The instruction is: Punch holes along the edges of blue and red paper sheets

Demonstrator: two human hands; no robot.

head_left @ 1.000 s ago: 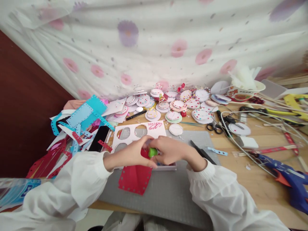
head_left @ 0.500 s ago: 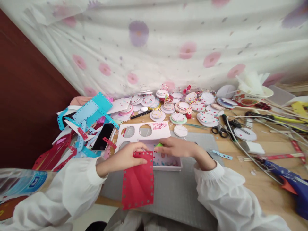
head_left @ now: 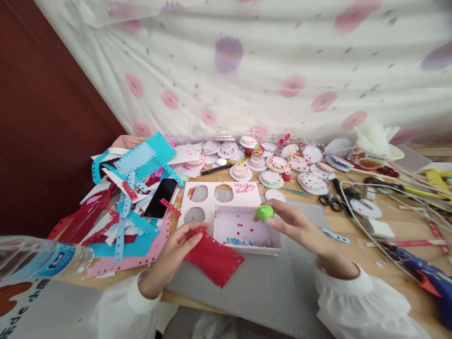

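Note:
My left hand (head_left: 183,247) pinches one corner of a red sheet of paper (head_left: 215,260), punched with small holes along its edges, which hangs down toward the right. Between the fingers and thumb of my right hand (head_left: 291,221) is a small green craft punch (head_left: 264,213), held over the right side of a shallow white box (head_left: 221,221). Inside the box lie blue paper dots (head_left: 233,241) and several red ones. A white card with round cut-outs (head_left: 207,202) sits just behind and left of the box.
Punched paper scraps (head_left: 136,202) and a phone (head_left: 161,198) lie at left, near a plastic bottle (head_left: 52,259). Decorated paper discs (head_left: 271,178) line the back. Scissors (head_left: 330,202), a white cable and a blue glue gun (head_left: 429,270) are at right. A grey mat (head_left: 254,292) lies under the box.
My right hand has lifted the green punch out of the box and moved right, apart from the paper. My left hand has shifted left, and the red paper has swung to a slant.

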